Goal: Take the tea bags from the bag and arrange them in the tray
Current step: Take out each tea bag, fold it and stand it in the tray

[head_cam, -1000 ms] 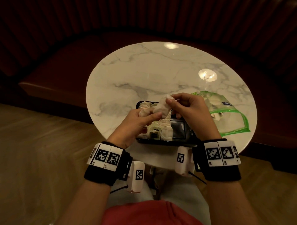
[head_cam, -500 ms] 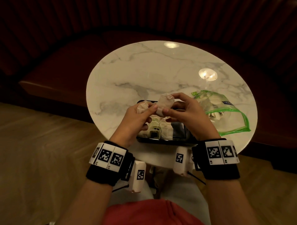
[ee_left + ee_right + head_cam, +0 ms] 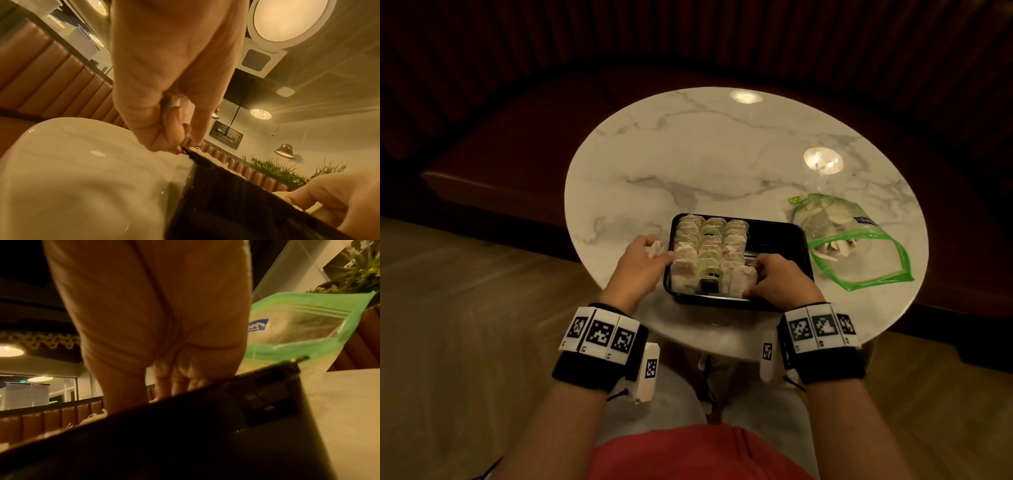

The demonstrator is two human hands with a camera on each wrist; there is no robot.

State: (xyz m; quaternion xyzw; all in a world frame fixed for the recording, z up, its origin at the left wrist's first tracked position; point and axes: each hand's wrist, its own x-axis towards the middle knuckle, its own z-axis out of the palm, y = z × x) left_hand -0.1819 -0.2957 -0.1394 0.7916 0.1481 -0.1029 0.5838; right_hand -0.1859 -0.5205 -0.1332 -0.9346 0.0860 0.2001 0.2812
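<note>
Right hand (image 3: pixel 777 281): at the tray's near right; fingers curled on a tea bag (image 3: pixel 743 281), setting it at the near end of the third row.
Left hand (image 3: pixel 640 260): at the tray's left rim; fingers pinch a spare tea bag (image 3: pixel 654 248), forefinger extended to the rim.
Tray (image 3: pixel 796 240): black, on the marble table (image 3: pixel 688 164); three rows of filed tea bags (image 3: pixel 709 250) fill its left part, right part bare.
Zip bag (image 3: pixel 856 246): beyond, right; open, some bags inside.
Progress: judged well past half; spare bag and zip-bag remainder outstanding.
</note>
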